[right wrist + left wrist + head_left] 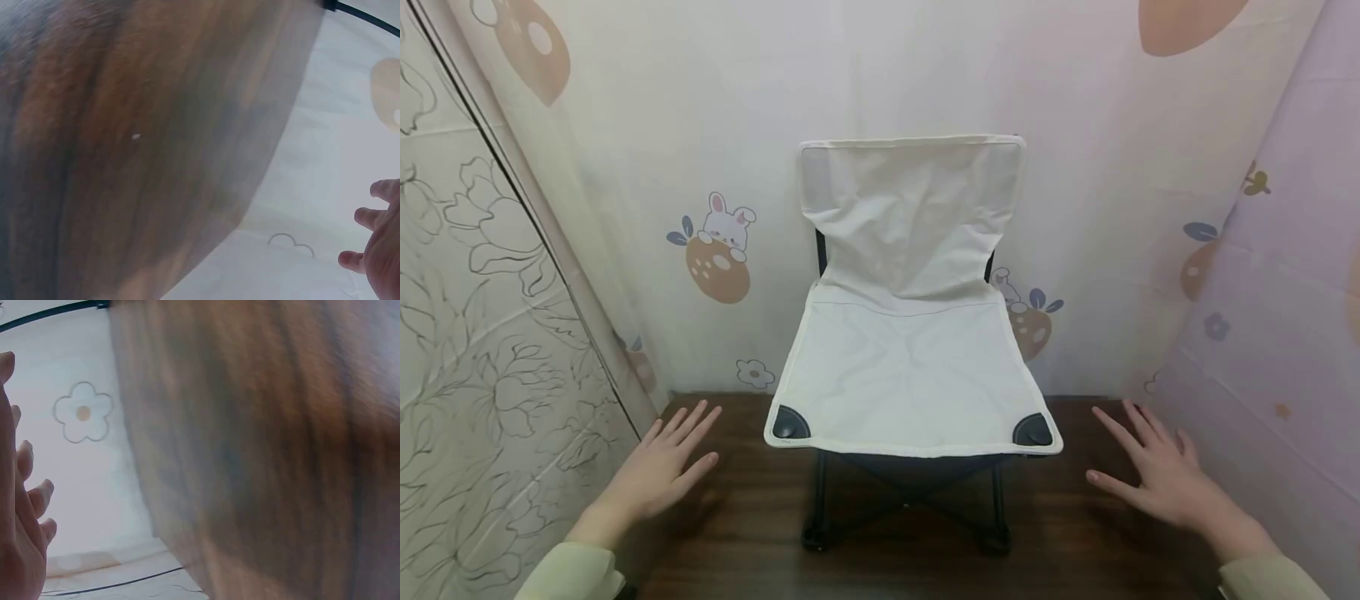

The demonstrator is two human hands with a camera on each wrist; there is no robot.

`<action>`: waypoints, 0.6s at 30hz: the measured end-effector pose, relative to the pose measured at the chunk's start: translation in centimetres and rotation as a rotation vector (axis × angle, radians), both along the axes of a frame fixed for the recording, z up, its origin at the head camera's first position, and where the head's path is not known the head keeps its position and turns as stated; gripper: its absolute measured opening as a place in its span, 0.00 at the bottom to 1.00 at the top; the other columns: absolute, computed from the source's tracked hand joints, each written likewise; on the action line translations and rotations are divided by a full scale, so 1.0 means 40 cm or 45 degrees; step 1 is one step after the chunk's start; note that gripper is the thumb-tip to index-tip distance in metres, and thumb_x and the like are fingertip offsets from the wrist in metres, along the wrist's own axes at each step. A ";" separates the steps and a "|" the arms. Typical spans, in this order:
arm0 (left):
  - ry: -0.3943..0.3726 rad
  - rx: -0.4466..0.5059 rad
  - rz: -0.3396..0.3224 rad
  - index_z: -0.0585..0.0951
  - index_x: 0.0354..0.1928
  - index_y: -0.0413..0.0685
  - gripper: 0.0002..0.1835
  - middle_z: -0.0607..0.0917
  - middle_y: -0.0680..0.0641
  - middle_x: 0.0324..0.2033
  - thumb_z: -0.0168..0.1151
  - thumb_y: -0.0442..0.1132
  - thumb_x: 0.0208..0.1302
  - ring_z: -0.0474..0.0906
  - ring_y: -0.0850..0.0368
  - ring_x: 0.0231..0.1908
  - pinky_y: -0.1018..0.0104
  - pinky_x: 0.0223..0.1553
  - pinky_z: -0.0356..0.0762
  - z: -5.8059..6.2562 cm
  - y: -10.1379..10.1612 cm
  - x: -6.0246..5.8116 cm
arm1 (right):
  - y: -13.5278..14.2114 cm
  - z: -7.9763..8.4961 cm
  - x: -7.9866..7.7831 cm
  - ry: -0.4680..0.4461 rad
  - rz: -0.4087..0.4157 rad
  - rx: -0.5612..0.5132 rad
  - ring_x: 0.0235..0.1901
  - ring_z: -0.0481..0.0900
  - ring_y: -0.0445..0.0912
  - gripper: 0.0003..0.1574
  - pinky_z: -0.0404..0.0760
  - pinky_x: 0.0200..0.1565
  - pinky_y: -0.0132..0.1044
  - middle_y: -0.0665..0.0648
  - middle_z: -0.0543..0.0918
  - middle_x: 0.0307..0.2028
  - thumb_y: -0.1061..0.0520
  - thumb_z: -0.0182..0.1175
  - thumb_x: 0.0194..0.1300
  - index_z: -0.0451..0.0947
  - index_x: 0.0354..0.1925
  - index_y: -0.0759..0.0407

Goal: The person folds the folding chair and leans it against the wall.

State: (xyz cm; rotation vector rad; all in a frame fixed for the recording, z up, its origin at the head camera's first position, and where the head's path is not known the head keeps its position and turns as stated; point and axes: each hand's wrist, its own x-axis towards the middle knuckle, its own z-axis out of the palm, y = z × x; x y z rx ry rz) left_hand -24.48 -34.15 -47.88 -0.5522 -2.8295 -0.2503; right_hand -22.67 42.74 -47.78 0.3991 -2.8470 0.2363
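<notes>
A white fabric folding chair (906,375) with a black frame stands upright and unfolded on a dark wooden surface (737,533), facing me. Black corner patches mark the front of its seat, and crossed black legs show underneath. To the left of the chair, my left hand (658,467) hovers palm down with fingers spread, apart from the chair. My right hand (1161,475) is on the other side, fingers likewise spread and holding nothing. Both wrist views catch only part of each hand's fingers (39,497) beside the wooden surface.
A curtain (760,100) printed with rabbits and strawberries hangs right behind the chair. On the left is a panel (490,333) with line-drawn flowers. Another printed curtain (1277,350) closes in the right side.
</notes>
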 end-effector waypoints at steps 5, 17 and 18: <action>0.185 0.027 -0.087 0.57 0.88 0.50 0.43 0.67 0.34 0.81 0.63 0.55 0.80 0.77 0.30 0.70 0.29 0.69 0.70 0.031 0.014 -0.013 | -0.007 0.022 0.002 0.086 0.018 -0.059 0.79 0.50 0.78 0.68 0.49 0.60 0.92 0.77 0.50 0.83 0.30 0.73 0.67 0.44 0.90 0.36; 0.392 0.205 -0.065 0.69 0.78 0.38 0.36 0.82 0.31 0.66 0.68 0.45 0.76 0.83 0.30 0.59 0.29 0.59 0.79 0.095 0.060 -0.018 | -0.055 0.045 0.003 0.154 0.007 -0.213 0.77 0.54 0.79 0.53 0.56 0.56 0.87 0.77 0.58 0.81 0.38 0.66 0.78 0.53 0.88 0.46; 0.400 0.225 -0.063 0.69 0.78 0.38 0.36 0.82 0.31 0.66 0.68 0.45 0.76 0.82 0.30 0.60 0.28 0.59 0.79 0.102 0.065 -0.017 | -0.058 0.050 0.001 0.192 0.030 -0.235 0.75 0.57 0.79 0.52 0.58 0.56 0.87 0.77 0.61 0.80 0.41 0.67 0.77 0.55 0.87 0.47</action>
